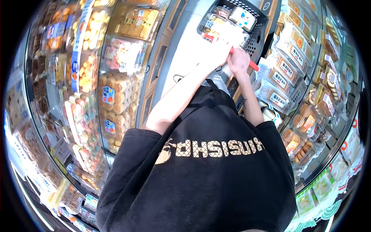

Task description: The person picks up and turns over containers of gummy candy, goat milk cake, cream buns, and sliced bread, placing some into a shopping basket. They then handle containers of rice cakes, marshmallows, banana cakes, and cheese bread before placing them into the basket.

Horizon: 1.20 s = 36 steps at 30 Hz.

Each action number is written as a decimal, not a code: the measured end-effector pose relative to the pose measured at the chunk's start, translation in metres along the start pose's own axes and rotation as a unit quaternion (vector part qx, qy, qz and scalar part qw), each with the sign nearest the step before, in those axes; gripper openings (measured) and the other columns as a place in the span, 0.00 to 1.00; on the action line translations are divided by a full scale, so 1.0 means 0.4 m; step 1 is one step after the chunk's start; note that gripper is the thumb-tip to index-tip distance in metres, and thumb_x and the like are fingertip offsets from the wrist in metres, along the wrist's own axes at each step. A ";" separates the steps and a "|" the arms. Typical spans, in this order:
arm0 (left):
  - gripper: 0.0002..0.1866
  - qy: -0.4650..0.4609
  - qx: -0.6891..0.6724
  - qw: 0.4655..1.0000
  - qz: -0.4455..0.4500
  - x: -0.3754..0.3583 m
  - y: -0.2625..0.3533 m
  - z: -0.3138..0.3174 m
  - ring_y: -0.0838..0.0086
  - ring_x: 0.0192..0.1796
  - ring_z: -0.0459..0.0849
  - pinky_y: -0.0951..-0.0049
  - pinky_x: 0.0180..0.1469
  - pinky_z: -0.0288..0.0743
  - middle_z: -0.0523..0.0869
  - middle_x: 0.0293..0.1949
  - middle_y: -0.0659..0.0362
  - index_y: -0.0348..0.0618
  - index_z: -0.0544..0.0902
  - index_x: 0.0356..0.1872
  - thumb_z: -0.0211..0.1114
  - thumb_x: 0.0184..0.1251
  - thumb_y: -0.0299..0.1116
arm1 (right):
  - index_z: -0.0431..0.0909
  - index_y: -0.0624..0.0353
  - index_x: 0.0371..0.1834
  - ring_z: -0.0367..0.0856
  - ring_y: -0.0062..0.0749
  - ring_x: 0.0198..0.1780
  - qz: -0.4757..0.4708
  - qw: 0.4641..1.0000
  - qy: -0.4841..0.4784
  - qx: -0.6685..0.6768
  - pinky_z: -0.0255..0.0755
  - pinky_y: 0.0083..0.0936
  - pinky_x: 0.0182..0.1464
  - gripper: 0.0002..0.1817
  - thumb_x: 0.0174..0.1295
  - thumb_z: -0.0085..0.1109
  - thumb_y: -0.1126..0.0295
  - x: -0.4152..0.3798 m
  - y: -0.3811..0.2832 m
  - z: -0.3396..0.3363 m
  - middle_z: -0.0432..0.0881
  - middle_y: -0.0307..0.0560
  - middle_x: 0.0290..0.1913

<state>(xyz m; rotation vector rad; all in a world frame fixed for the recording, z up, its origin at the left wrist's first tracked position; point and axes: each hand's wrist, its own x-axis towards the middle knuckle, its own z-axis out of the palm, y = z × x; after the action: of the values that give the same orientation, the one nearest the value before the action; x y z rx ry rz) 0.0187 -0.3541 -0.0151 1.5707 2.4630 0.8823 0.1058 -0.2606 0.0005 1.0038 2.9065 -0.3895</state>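
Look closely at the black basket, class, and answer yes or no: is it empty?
No, the black basket holds several packages, among them a white one with blue marks.

Clear Shiny Plastic, Matt Black Cloth and Grained Wood

The basket (253, 45) looks like matt black plastic, its wall pierced with holes. Near its far edge, a white tub (243, 18) has a smooth, glossy plastic surface. The red handle (253, 65) at its near edge looks like smooth plastic. Along the inner edge of the left shelf, clear boxes (140, 23) are thin, glossy plastic; one carries a blue label (108, 95), paper or film, unclear which. The cabinet front (157, 65) looks like grained wood. The shirt (208, 185) is soft, matt black cloth with patterned gold lettering (218, 149).
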 end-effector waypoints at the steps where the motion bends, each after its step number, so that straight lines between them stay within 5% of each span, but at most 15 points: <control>1: 0.20 0.012 -0.006 1.000 0.014 -0.018 -0.006 0.025 0.58 0.58 0.69 0.57 0.60 0.55 0.76 0.49 0.47 0.39 0.75 0.47 0.55 0.53 0.35 | 0.74 0.58 0.29 0.79 0.42 0.37 0.004 1.000 0.020 0.004 0.69 0.36 0.40 0.07 0.48 0.53 0.68 -0.015 -0.014 0.005 0.79 0.49 0.31; 5: 0.22 0.042 -0.030 0.997 0.053 -0.069 -0.020 0.085 0.57 0.60 0.66 0.56 0.62 0.52 0.73 0.52 0.46 0.39 0.74 0.50 0.55 0.52 0.35 | 0.75 0.57 0.26 0.79 0.43 0.28 -0.059 0.990 0.131 0.004 0.72 0.34 0.31 0.06 0.48 0.55 0.67 -0.085 -0.029 0.064 0.78 0.48 0.25; 8: 0.25 -0.053 -0.019 0.998 0.036 -0.120 -0.011 0.063 0.56 0.61 0.64 0.55 0.64 0.48 0.71 0.55 0.45 0.38 0.71 0.54 0.56 0.53 0.36 | 0.74 0.55 0.27 0.78 0.42 0.24 -0.063 0.987 0.144 -0.032 0.72 0.32 0.27 0.08 0.52 0.52 0.63 -0.138 -0.048 0.093 0.77 0.47 0.23; 14: 0.22 -0.023 -0.051 0.997 0.056 -0.220 -0.020 0.075 0.58 0.60 0.65 0.53 0.64 0.48 0.74 0.53 0.49 0.40 0.74 0.50 0.56 0.52 0.36 | 0.72 0.55 0.32 0.78 0.47 0.32 -0.037 0.997 0.066 -0.018 0.71 0.35 0.35 0.11 0.51 0.55 0.61 -0.238 -0.097 0.085 0.78 0.48 0.29; 20: 0.16 -0.228 -0.138 0.964 -0.013 -0.256 -0.003 -0.009 0.67 0.57 0.69 0.55 0.63 0.52 0.76 0.46 0.57 0.48 0.77 0.41 0.58 0.47 0.37 | 0.73 0.55 0.35 0.79 0.45 0.35 -0.010 0.999 -0.014 -0.038 0.72 0.35 0.38 0.17 0.49 0.55 0.55 -0.296 -0.135 0.052 0.79 0.48 0.34; 25: 0.21 -0.088 -0.293 0.952 0.028 -0.311 -0.062 -0.007 0.61 0.54 0.70 0.63 0.58 0.61 0.75 0.44 0.54 0.45 0.76 0.42 0.64 0.45 0.41 | 0.73 0.54 0.31 0.79 0.45 0.33 -0.007 0.999 -0.033 -0.012 0.71 0.35 0.36 0.21 0.49 0.57 0.46 -0.296 -0.166 0.016 0.79 0.49 0.31; 29: 0.25 -0.113 -0.407 0.905 -0.041 -0.369 -0.106 -0.111 0.58 0.55 0.70 0.66 0.57 0.64 0.74 0.48 0.48 0.42 0.70 0.52 0.60 0.49 0.36 | 0.68 0.65 0.48 0.69 0.46 0.49 -0.129 0.983 -0.060 0.112 0.62 0.35 0.53 0.26 0.53 0.60 0.56 -0.243 -0.156 0.008 0.72 0.55 0.44; 31: 0.26 -0.189 -0.436 0.860 -0.187 -0.419 -0.131 -0.284 0.65 0.52 0.74 0.68 0.54 0.67 0.74 0.50 0.50 0.44 0.69 0.55 0.60 0.52 0.39 | 0.67 0.65 0.50 0.68 0.45 0.52 -0.154 0.974 -0.071 0.148 0.62 0.35 0.54 0.24 0.57 0.57 0.59 -0.188 -0.204 0.002 0.71 0.56 0.47; 33: 0.24 -0.111 -0.443 0.847 -0.271 -0.497 -0.172 -0.346 0.71 0.44 0.79 0.73 0.49 0.71 0.78 0.45 0.53 0.42 0.69 0.55 0.60 0.56 0.36 | 0.67 0.63 0.50 0.70 0.42 0.52 -0.184 0.948 -0.136 0.224 0.62 0.33 0.55 0.22 0.57 0.56 0.61 -0.120 -0.311 -0.014 0.71 0.55 0.48; 36: 0.20 0.105 -0.494 0.771 -0.389 -0.634 -0.219 -0.416 0.76 0.46 0.78 0.77 0.50 0.71 0.78 0.46 0.56 0.38 0.69 0.54 0.56 0.60 0.26 | 0.70 0.62 0.47 0.74 0.38 0.46 -0.257 0.914 -0.196 0.246 0.67 0.30 0.50 0.19 0.55 0.58 0.64 -0.057 -0.497 -0.024 0.76 0.51 0.41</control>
<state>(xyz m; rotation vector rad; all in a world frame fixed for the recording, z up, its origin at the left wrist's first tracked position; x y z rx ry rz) 0.0052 -0.6674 0.0211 0.0789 1.8001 1.7306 0.0024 -0.4227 0.0566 0.1053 2.6901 -1.2309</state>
